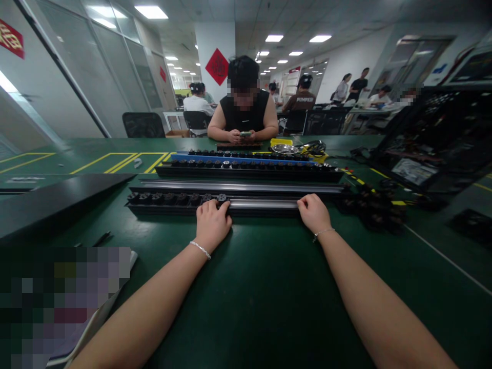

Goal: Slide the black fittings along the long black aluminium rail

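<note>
Pressing down on a rail (265, 204) that lies across the table (249, 287) just ahead, both hands have their fingers curled: the left hand (212, 223) over the last of the caps (161, 197) filling the rail's left part, the right hand (314, 212) gripping bare metal. The step looks like seating caps along the rail, about half done. Another cap would have to come from the loose pile (374, 207) at the right end

Clear over the green table (261, 307) from its near edge up to the black rail (265, 205). Blocked beyond by two more rails (249, 171) toward the far edge. Narrowed at the right edge by heaped black parts (371, 211), at the left by a dark panel (57, 200), near left corner by a notebook (96, 312)
</note>
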